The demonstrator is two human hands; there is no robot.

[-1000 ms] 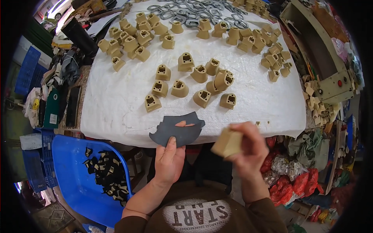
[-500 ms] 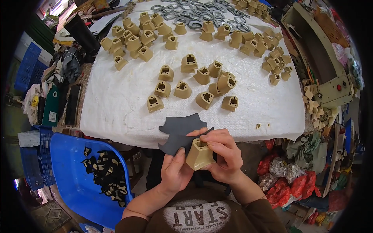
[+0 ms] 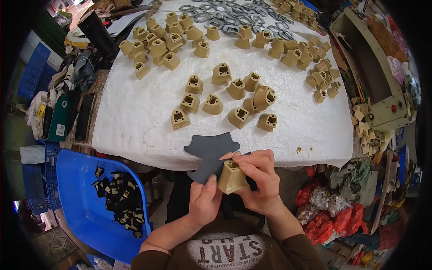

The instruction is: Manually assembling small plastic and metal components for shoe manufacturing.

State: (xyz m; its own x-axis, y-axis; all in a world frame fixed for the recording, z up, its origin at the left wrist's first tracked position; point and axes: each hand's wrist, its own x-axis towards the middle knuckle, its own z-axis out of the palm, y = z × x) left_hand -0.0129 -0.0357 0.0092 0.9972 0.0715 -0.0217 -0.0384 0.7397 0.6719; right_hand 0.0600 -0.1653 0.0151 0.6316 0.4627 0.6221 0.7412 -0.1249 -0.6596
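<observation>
My left hand (image 3: 204, 204) pinches a dark grey leather-like piece (image 3: 205, 169), its thumb pressed on it beside the heel. A tan plastic shoe heel (image 3: 232, 181) is gripped in my right hand (image 3: 262, 184), its socketed end tilted up and away from me. The grey piece runs behind the heel, and some of it shows past its right side. Left fingertips are partly hidden behind the piece. A second grey cut piece (image 3: 212, 144) lies flat at the table's front edge, just beyond my hands. Several loose tan heels (image 3: 212, 105) stand on the white cloth farther out.
A white woven cloth (image 3: 130, 112) covers the table. More heels cluster at the back left (image 3: 157, 47) and right, with grey ring-like pieces (image 3: 229, 29) behind. A blue tub (image 3: 76, 198) with black-and-tan pieces stands lower left. A beige machine (image 3: 384, 112) stands at right; red bags (image 3: 320, 227) lie below.
My hands have turned the heel slightly and moved it a little toward me. The grey piece now sits lower and flatter against the heel's left side. The view has shifted slightly.
</observation>
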